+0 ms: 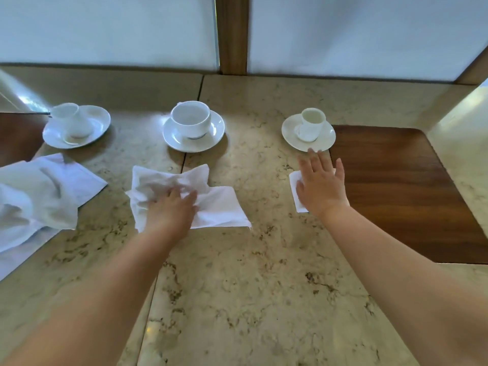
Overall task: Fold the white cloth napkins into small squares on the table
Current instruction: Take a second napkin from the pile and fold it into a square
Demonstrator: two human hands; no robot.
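Table: beige marbled stone table (237, 286) fills the lower and middle frame, with a dark wooden inlay panel (401, 191) at centre right.
Left hand: the left hand (169, 210), just left of frame centre, rests on a crumpled white cloth napkin (219, 204); the fingers curl into the fabric, so the grip is grasping the napkin.
Crumpled napkin: lies unfolded and wrinkled on the table at centre, its corners spread out around the hand.
Right hand: the right hand (320, 180), right of centre, lies flat with straight, spread fingers on a small folded white napkin square (295, 191); the grip is released, pressing only.
Folded square: sits on the stone just beside the left edge of the wooden panel, mostly hidden under the palm.
Napkin pile: a heap of loose white cloth napkins (39, 196) lies at the left edge.
Cups: three white cups on white saucers stand in a row farther back, at upper left (75, 125), centre (192, 128) and right (309, 130); the right fingertips reach close to the right saucer's rim.
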